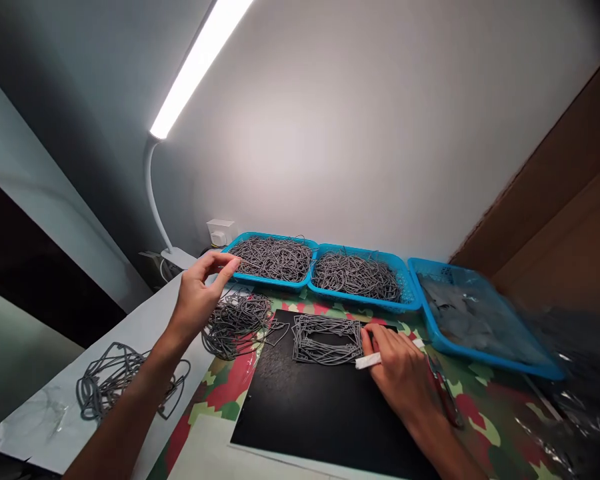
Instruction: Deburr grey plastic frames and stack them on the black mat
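Note:
My left hand (200,290) is raised at the front left corner of a blue basket (280,283) of tangled grey wiry pieces (275,257). Its thumb and forefinger are pinched together; whatever is between them is too small to make out. My right hand (397,360) is closed around a white stick (369,361), with its fingertips by the right end of grey thin-barred frames (325,327) laid together in a rectangle. These frames lie on a black board (320,407). Between my hands, a loose grey pile (237,323) rests at the board's left edge.
A second blue basket (365,305) holds more grey pieces; a third blue basket (485,357) holds clear plastic bags. Another grey bundle (105,377) lies at left. Red-handled pliers (447,397) lie beside my right wrist. A lit lamp (200,67) hangs above; cardboard (560,153) stands at right.

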`<action>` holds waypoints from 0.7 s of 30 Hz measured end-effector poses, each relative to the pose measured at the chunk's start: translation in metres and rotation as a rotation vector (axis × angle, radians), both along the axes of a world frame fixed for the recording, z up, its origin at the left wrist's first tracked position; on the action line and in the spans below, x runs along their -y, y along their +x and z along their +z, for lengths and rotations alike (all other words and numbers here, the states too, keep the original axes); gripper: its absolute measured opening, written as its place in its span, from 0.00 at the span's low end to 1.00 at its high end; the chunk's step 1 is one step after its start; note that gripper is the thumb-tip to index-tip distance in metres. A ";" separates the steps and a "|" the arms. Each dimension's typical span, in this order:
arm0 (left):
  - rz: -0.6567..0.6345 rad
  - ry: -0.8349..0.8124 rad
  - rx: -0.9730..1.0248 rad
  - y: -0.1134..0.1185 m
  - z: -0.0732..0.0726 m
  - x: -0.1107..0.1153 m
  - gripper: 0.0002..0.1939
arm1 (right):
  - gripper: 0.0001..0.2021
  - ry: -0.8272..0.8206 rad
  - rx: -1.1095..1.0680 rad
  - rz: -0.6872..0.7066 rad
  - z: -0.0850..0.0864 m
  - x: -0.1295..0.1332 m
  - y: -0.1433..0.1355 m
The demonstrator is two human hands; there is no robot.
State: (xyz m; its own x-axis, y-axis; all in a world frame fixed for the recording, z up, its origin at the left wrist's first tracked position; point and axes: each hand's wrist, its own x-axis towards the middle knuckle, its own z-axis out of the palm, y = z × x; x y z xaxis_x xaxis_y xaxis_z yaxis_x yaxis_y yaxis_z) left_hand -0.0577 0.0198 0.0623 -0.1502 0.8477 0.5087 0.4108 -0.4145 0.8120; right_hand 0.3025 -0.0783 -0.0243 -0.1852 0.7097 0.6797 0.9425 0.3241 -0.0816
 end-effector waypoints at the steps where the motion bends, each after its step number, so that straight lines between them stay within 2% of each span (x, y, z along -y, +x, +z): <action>1: -0.014 -0.007 0.014 0.004 0.006 0.006 0.16 | 0.15 -0.002 -0.017 0.012 0.001 0.000 0.000; 3: -0.105 -0.059 -0.011 0.017 0.015 0.024 0.16 | 0.15 -0.009 -0.058 0.050 0.002 0.002 0.001; 6: -0.403 -0.234 -0.106 0.044 0.016 0.055 0.16 | 0.16 -0.040 -0.125 0.140 0.008 0.008 -0.001; 8: -0.585 -0.371 -0.126 0.064 0.009 0.073 0.17 | 0.17 -0.142 -0.225 0.261 0.016 0.014 -0.005; 11: -0.747 -0.512 -0.158 0.085 -0.008 0.087 0.18 | 0.13 -0.444 -0.392 0.474 0.030 0.022 -0.014; 13: -0.794 -0.561 -0.169 0.089 -0.018 0.089 0.18 | 0.09 -0.588 -0.426 0.528 0.039 0.025 -0.016; 15: -0.812 -0.594 -0.206 0.088 -0.025 0.088 0.19 | 0.07 -0.658 -0.443 0.558 0.044 0.026 -0.012; 18: -0.844 -0.649 -0.292 0.080 -0.033 0.086 0.20 | 0.08 -0.612 -0.377 0.599 0.046 0.025 0.003; 21: -0.848 -0.647 -0.359 0.070 -0.041 0.086 0.20 | 0.14 -0.492 -0.182 0.649 0.044 0.031 0.022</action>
State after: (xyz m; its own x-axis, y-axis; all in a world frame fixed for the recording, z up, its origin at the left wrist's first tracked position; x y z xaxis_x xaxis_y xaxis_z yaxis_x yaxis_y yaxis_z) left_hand 0.0127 -0.0666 0.0211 0.6671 0.7262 -0.1663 0.4494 -0.2142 0.8673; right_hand 0.3240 -0.1090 0.0194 -0.5770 0.7237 0.3786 0.5389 0.6856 -0.4893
